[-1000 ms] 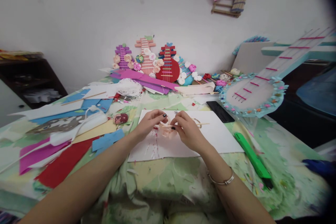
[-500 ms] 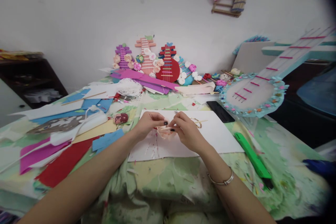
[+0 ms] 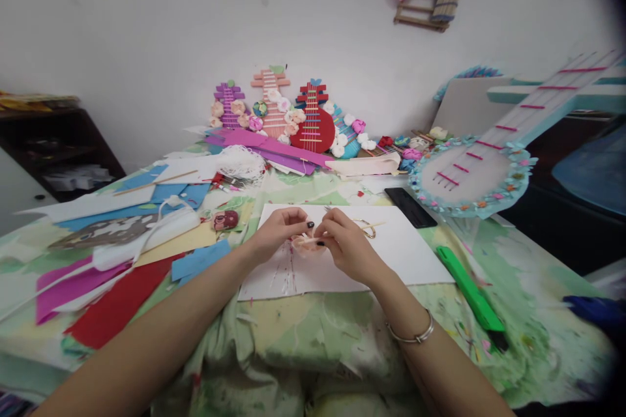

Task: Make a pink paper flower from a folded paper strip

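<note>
Over a white sheet of paper (image 3: 401, 254), both my hands meet at a small, ruffled pale peach paper piece (image 3: 304, 247). My left hand (image 3: 280, 232) pinches its upper edge between thumb and forefinger. Close beside it, my right hand (image 3: 345, 238) has its fingers closed at the piece's right side; the fingertips partly hide the contact. A thin pale stick (image 3: 377, 225) sticks out to the right behind my right hand. Gold-coloured scissor handles (image 3: 370, 232) show there too, mostly covered by that hand; whether it touches them I cannot tell.
A green utility knife (image 3: 470, 296) and a black phone-like slab (image 3: 409, 207) lie to the right. Coloured sheets, including a red one (image 3: 120, 306), and a white glue gun (image 3: 147, 238) spread leftward. Decorated model lutes (image 3: 313, 127) stand at the back; a larger one (image 3: 469, 176) stands right.
My fingers have shifted only slightly at the peach paper, whose lower part now looks a little more gathered. Everything else stays in place.
</note>
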Available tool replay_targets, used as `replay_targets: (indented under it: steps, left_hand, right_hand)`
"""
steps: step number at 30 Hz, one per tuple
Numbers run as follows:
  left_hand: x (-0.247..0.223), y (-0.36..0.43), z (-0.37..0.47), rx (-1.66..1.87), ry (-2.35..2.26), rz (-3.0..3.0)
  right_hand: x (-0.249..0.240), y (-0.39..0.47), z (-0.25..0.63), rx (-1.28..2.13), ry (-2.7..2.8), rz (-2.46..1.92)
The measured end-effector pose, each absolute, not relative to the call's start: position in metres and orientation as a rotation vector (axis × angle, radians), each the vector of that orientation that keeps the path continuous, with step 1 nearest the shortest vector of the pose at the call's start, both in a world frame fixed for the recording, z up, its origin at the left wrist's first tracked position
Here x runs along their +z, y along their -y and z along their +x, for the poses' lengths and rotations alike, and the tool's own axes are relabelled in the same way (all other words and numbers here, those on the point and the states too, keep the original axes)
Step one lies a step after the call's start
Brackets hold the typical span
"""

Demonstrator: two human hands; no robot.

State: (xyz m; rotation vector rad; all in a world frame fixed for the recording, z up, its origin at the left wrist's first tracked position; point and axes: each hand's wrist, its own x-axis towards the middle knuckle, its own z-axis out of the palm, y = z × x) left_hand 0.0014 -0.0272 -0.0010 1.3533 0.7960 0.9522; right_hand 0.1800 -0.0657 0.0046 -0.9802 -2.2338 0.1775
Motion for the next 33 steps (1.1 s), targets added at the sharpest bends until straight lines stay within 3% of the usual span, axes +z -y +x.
replay_targets:
  steps: [15,33]
  left_hand:
    - [0.0001,0.0285,0.005,1.111,-0.88,1.359]
    - [-0.0007,0.0266,0.0,1.042,-0.817,1.428]
  right_hand:
    - [0.0015,0.0623,0.1778,0.075,2.244,-0.992]
    - [-0.0012,0.06,0.1789,0.04,2.226,-1.028]
